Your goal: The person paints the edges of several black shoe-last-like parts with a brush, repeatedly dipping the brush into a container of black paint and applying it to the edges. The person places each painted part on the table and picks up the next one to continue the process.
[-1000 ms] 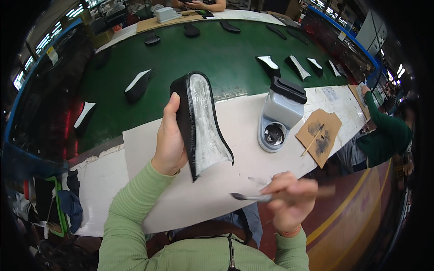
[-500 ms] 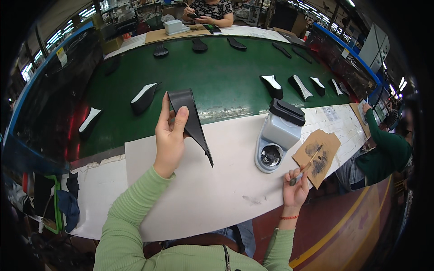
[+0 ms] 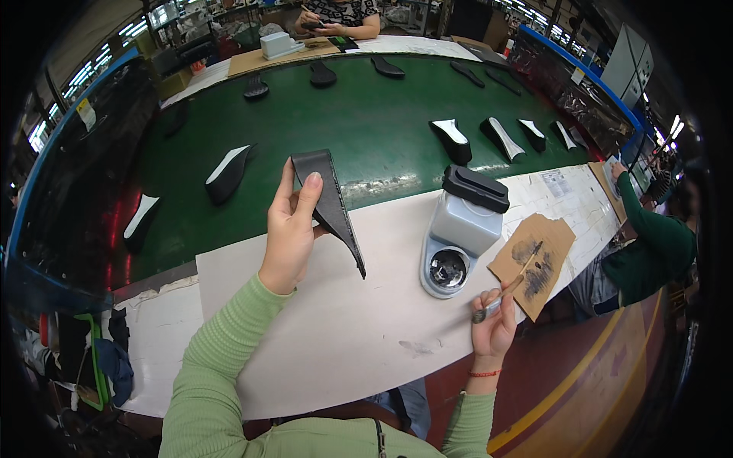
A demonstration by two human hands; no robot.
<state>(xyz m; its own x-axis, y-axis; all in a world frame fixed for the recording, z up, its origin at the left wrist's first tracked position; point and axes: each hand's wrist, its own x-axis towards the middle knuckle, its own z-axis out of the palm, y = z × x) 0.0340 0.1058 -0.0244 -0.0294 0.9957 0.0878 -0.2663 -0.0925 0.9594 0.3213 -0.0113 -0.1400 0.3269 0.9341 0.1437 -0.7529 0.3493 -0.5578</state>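
My left hand (image 3: 287, 238) is closed on a black wedge shoe sole (image 3: 330, 197), thumb on its near face. The sole is raised above the white work sheet, thick end up and its thin tip pointing down. My right hand (image 3: 495, 333), fingers bent, grips a brush (image 3: 480, 314) whose dark bristles point left and whose thin handle reaches over the cardboard. Just left of the cardboard stands a pale plastic dispenser (image 3: 463, 223), with a round dish (image 3: 447, 270) of dark liquid at its foot. A black block-shaped piece (image 3: 476, 189) lies on top of it.
Beyond the sheet (image 3: 336, 343) runs a green conveyor belt (image 3: 305, 114) with several black-and-white wedge soles (image 3: 227, 175) and flat black soles. Stained cardboard (image 3: 562, 235) lies at right. One co-worker (image 3: 336, 17) sits across the belt, another (image 3: 649, 244) at right.
My left hand has moved slightly right with the wedge sole, which has turned a little. My right hand and the brush have shifted slightly left. The whole view has also shifted a little.
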